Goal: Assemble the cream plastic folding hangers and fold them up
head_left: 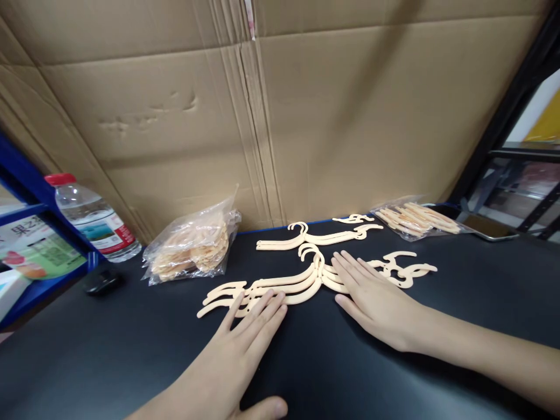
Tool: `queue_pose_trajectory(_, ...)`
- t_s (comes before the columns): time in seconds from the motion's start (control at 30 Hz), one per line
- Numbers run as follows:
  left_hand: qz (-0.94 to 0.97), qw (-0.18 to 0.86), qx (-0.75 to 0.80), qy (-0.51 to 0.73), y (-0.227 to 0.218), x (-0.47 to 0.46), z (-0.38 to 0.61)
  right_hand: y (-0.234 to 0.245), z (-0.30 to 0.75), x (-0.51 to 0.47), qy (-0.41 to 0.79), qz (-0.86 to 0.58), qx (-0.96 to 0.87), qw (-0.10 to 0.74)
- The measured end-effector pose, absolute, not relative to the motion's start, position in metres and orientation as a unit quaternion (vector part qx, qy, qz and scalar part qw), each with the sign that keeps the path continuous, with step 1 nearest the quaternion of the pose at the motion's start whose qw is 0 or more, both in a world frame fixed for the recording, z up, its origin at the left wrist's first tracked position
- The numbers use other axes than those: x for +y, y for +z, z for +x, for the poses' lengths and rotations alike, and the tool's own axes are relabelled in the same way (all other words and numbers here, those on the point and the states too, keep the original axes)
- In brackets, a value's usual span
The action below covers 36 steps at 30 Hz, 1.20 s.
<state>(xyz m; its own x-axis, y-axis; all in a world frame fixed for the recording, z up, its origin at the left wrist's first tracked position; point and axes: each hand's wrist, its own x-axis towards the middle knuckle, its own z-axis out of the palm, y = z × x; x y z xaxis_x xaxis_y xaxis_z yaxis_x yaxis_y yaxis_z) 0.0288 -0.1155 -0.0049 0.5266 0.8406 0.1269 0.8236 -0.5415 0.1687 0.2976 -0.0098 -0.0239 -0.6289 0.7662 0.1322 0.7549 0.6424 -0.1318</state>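
Note:
Several cream plastic hangers [301, 296] lie flat and overlapping on the black tabletop, their hooks bunched together in the middle. My left hand [234, 353] is open, its fingertips resting on the left arm of the nearest hanger. Over the right arms lies my right hand [371, 297], open with its fingers stretched out, hiding part of the hangers. Just behind, a further pair of hangers [326, 238] lies stacked, with folded hook-shaped cream pieces [353, 219] beyond it on the right.
At the back left sits a clear bag of cream plastic pieces [192, 242], near a red-capped water bottle [98, 219]. Another bag of long cream pieces [417, 220] and a phone [490, 227] lie at the back right. A cardboard wall [350, 105] stands behind.

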Motion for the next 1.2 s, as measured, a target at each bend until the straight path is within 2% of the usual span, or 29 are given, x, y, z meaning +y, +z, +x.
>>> queue_pose_trajectory(0.3,0.866,0.015,0.489,0.103,-0.013,-0.110,0.027,-0.021,0.301,-0.007,0.028,-0.421,-0.905,0.061)
queue_pose_trajectory(1.0,0.869,0.039,0.482,0.105,-0.007,-0.107,0.024,-0.017,0.301,-0.006,0.020,-0.417,-0.907,0.049)
queue_pose_trajectory(1.2,0.875,0.059,0.474,0.074,-0.002,-0.106,0.024,-0.016,0.301,-0.006,0.026,-0.421,-0.906,0.046)
